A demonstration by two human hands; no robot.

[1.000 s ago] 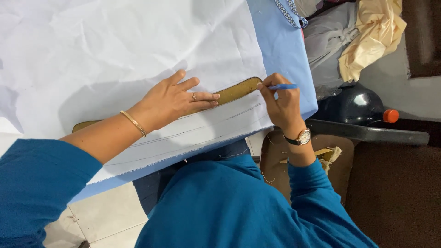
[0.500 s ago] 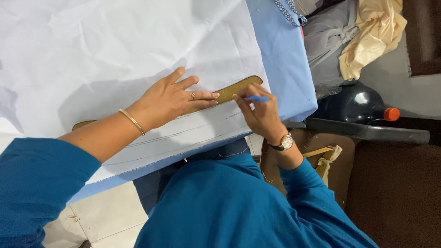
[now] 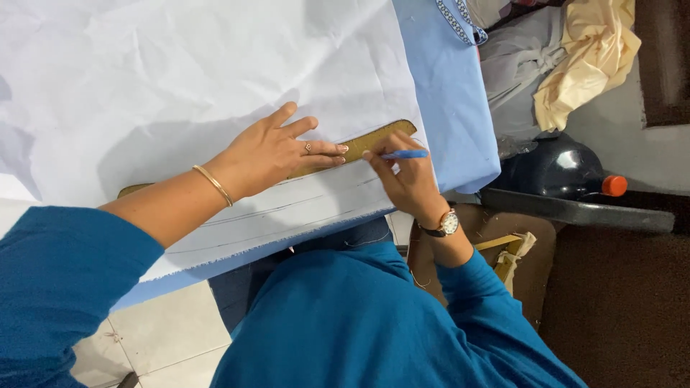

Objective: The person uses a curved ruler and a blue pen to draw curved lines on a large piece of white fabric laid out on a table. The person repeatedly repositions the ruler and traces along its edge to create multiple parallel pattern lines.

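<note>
The left hand (image 3: 269, 154) is lying flat, grip released, pressing a curved wooden ruler (image 3: 374, 140) onto white fabric (image 3: 180, 72) near the worktop's (image 3: 453, 108) front edge. The right hand (image 3: 410, 183) is grasping a blue pen (image 3: 405, 154), its tip touching the ruler's edge just beside the left fingertips.

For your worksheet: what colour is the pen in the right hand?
Blue pen, head view.

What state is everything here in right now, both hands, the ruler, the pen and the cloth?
left hand: pressed flat on the ruler, fingers spread.
right hand: gripping the blue pen, tip at the ruler's edge.
blue pen: held nearly level, touching the cloth.
curved ruler: lying flat on the cloth, partly covered by the hand.
white cloth: spread out, creased, with drawn lines near its edge.
</note>
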